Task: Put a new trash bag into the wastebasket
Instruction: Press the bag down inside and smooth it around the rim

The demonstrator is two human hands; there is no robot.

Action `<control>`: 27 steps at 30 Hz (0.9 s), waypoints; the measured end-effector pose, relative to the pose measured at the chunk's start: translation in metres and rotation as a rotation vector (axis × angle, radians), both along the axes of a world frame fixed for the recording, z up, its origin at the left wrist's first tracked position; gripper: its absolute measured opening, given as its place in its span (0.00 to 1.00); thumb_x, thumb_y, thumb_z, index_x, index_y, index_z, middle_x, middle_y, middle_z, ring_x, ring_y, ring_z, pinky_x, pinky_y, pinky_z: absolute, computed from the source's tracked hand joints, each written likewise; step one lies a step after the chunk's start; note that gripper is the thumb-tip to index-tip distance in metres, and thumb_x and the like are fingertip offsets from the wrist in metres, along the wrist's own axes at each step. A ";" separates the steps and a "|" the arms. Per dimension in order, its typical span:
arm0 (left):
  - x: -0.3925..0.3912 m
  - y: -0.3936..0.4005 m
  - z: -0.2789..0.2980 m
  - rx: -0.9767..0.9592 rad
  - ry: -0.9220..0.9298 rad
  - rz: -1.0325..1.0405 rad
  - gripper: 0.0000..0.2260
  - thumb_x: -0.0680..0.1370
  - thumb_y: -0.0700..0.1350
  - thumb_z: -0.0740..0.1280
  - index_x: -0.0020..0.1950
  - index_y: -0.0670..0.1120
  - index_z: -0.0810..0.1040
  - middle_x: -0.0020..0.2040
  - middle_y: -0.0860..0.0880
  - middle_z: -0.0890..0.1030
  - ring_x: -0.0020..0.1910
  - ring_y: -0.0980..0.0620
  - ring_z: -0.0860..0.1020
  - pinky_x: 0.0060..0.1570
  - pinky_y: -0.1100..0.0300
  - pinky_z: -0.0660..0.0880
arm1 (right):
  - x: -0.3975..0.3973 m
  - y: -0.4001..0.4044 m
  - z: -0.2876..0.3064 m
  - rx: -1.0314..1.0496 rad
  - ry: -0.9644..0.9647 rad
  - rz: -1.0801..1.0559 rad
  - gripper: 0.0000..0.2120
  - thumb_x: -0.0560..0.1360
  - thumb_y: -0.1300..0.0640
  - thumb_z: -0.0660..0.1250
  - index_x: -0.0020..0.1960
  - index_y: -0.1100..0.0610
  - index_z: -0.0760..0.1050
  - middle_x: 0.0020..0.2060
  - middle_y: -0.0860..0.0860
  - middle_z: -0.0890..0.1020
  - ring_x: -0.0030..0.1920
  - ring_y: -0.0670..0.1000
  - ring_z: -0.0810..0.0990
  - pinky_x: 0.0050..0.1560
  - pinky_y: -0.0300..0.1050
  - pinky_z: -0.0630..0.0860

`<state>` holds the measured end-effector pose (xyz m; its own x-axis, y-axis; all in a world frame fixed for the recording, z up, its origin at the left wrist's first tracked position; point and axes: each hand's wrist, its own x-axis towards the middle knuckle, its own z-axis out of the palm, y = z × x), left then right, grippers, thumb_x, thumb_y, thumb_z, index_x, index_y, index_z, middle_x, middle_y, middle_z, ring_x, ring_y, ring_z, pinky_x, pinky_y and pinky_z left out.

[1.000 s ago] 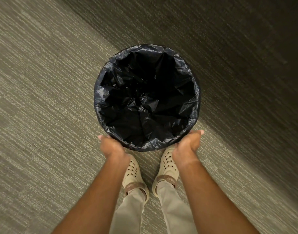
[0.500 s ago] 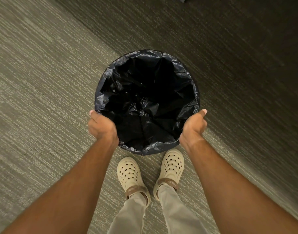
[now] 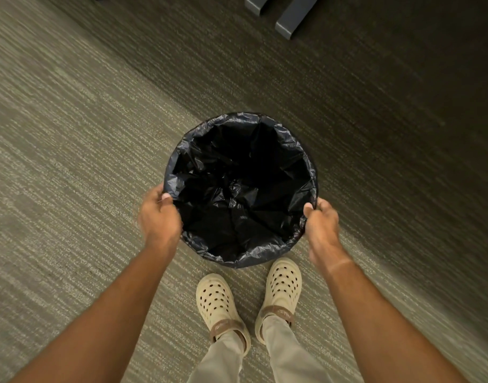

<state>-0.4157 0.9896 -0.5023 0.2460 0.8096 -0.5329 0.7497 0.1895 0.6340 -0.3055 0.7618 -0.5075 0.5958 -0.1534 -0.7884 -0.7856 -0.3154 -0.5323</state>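
Note:
A round wastebasket (image 3: pixel 315 172) stands upright on the carpet, lined with a crinkled black trash bag (image 3: pixel 237 194) whose edge is folded over the whole rim. My left hand (image 3: pixel 158 217) grips the bag-covered rim on the left side, thumb inside. On the right side, my right hand (image 3: pixel 321 223) grips the rim the same way. The basket's own wall is almost fully hidden by the bag.
Grey-green striped carpet (image 3: pixel 71 161) lies all around. My two feet in cream clogs (image 3: pixel 218 308) stand just behind the basket. Two grey furniture legs (image 3: pixel 291 19) show at the top edge, in the darker shadowed area.
My hands slid from the near edge of the rim up to its left and right sides. The view has pulled back, so the basket looks smaller and the furniture legs have come into view.

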 end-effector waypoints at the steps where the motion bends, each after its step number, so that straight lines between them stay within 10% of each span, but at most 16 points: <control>1: 0.003 0.001 0.003 -0.018 -0.010 0.003 0.17 0.82 0.39 0.58 0.71 0.45 0.71 0.61 0.51 0.76 0.58 0.52 0.74 0.59 0.60 0.71 | 0.001 0.000 0.002 0.002 0.000 0.006 0.14 0.81 0.61 0.57 0.63 0.51 0.74 0.55 0.48 0.81 0.51 0.44 0.80 0.44 0.36 0.74; 8: 0.025 0.016 0.028 -0.066 -0.007 -0.071 0.16 0.81 0.38 0.59 0.68 0.46 0.74 0.41 0.60 0.76 0.35 0.63 0.72 0.26 0.77 0.67 | 0.016 -0.004 0.034 0.036 -0.039 -0.032 0.15 0.82 0.62 0.56 0.65 0.51 0.72 0.53 0.48 0.81 0.49 0.41 0.79 0.38 0.32 0.75; 14: 0.082 0.028 0.066 -0.179 -0.036 -0.198 0.19 0.80 0.39 0.60 0.71 0.46 0.71 0.63 0.50 0.78 0.60 0.51 0.76 0.65 0.53 0.70 | 0.058 -0.007 0.049 -0.005 -0.122 -0.056 0.15 0.82 0.61 0.57 0.65 0.54 0.74 0.55 0.52 0.83 0.54 0.50 0.81 0.57 0.50 0.79; 27: 0.269 0.056 0.068 -0.292 -0.098 -0.315 0.15 0.70 0.38 0.63 0.54 0.44 0.81 0.55 0.43 0.83 0.60 0.36 0.77 0.62 0.42 0.73 | 0.248 0.004 0.022 -0.051 -0.191 -0.033 0.12 0.80 0.57 0.57 0.60 0.53 0.75 0.57 0.56 0.81 0.55 0.58 0.80 0.58 0.59 0.78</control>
<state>-0.1472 1.0456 -0.4344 0.5175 0.5061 -0.6900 0.7387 0.1427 0.6587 -0.0576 0.7662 -0.4853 0.7279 -0.2127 -0.6518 -0.6821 -0.3213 -0.6569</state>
